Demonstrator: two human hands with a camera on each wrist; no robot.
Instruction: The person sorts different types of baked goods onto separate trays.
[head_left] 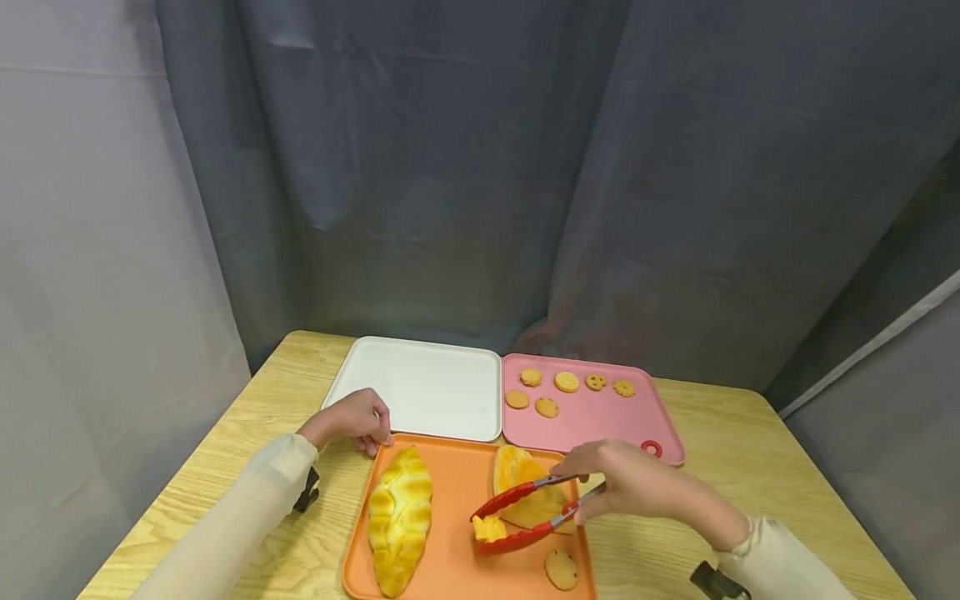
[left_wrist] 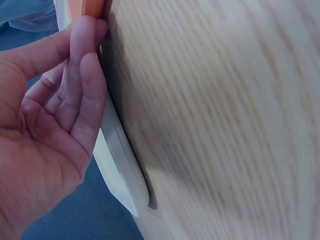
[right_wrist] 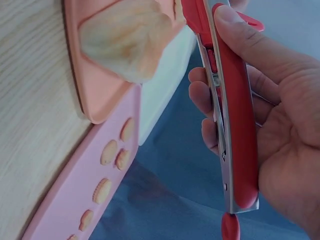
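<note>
My left hand [head_left: 356,419] pinches the far-left corner of the orange tray [head_left: 461,479] between thumb and fingers. In my right hand [head_left: 641,483] I grip red-tipped metal tongs [head_left: 517,542], their tips on either side of a small yellow food piece [head_left: 489,528] over the tray. Whether that piece touches the tray is unclear. A braided bread loaf [head_left: 400,521] lies along the tray's left side. Partly behind the tongs is a golden wedge-shaped bread [head_left: 513,467]. One round cookie [head_left: 561,570] sits near the right edge. The right wrist view shows the tongs' handle [right_wrist: 237,125] inside my curled fingers.
Behind the orange tray stand a white tray [head_left: 427,392] and, to its right, a pink tray [head_left: 592,421] with several cookies [head_left: 566,382]. The wooden table [head_left: 667,550] carries them all. A grey curtain [head_left: 420,167] hangs behind.
</note>
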